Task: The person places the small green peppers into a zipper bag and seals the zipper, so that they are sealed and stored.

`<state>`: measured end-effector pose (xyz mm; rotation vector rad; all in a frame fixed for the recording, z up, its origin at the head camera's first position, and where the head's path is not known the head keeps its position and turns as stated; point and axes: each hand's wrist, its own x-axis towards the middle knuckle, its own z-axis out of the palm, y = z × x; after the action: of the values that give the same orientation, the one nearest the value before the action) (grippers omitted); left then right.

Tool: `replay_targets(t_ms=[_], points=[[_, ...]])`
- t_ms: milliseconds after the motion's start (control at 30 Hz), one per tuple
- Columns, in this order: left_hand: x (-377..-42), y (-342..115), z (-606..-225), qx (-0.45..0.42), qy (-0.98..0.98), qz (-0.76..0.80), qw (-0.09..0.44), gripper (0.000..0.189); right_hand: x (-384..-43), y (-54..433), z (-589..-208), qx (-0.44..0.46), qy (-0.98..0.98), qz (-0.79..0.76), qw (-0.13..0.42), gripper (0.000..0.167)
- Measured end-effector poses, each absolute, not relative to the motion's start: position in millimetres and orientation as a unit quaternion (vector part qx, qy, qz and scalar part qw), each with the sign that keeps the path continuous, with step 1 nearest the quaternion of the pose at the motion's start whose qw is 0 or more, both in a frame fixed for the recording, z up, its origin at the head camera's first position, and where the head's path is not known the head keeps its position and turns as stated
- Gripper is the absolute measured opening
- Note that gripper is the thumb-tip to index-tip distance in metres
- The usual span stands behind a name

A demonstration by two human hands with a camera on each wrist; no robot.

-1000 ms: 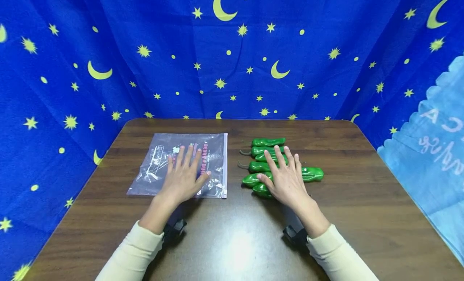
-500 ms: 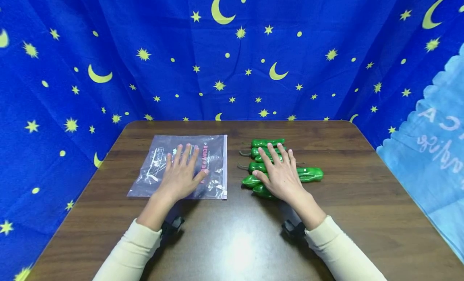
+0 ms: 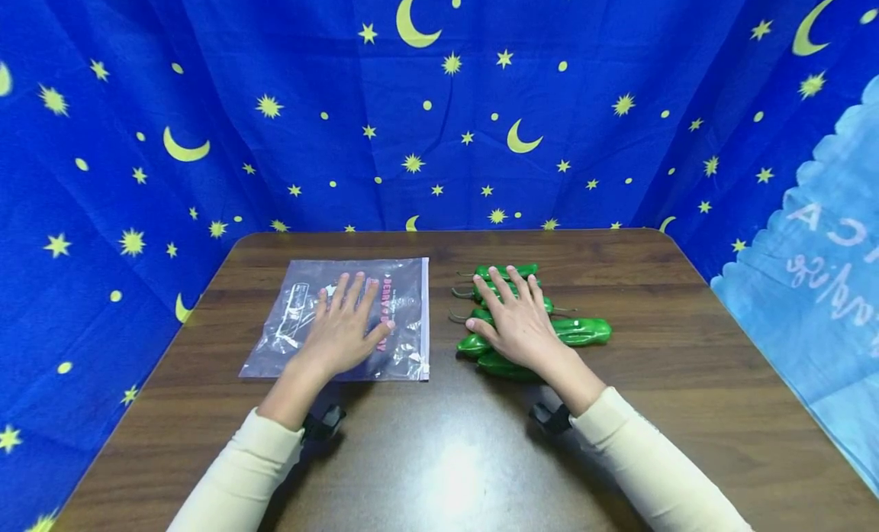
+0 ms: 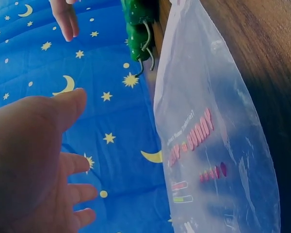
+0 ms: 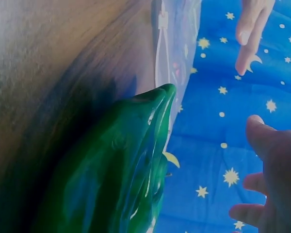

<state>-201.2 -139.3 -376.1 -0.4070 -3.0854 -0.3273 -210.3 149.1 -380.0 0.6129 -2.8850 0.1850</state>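
A clear zip bag (image 3: 408, 318) with pink lettering lies flat on the left part of the table. Over it hovers my left hand (image 3: 341, 335), fingers straight and spread; in the left wrist view a gap separates the hand (image 4: 29, 145) from the bag (image 4: 208, 126). Several green peppers (image 3: 584, 331) lie in a stacked row to the right of the bag. My right hand (image 3: 520, 327) is above them with spread fingers, hiding part of the row. In the right wrist view, that hand (image 5: 286, 170) stays apart from the nearest pepper (image 5: 121, 155).
Both hands are over a brown wooden table (image 3: 439, 433) with a bright glare spot near the front. A blue star-and-moon curtain (image 3: 309, 74) hangs behind and beside it. Light blue cloth (image 3: 824, 288) hangs at the right. Black wrist cameras (image 3: 549, 418) sit under the wrists.
My right hand has drifted slightly left and away from me over the peppers. The left hand has barely moved. Bag and peppers lie as before; the head view has shifted a little.
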Motion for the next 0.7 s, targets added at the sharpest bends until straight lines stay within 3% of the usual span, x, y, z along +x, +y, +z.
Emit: replay_targets(t_ms=[700], points=[[-215,-150,-377,-0.153,-0.983,-0.104,-0.006,0.075,-240,129,-379,0.263,-0.961,0.046,0.066,0.069]])
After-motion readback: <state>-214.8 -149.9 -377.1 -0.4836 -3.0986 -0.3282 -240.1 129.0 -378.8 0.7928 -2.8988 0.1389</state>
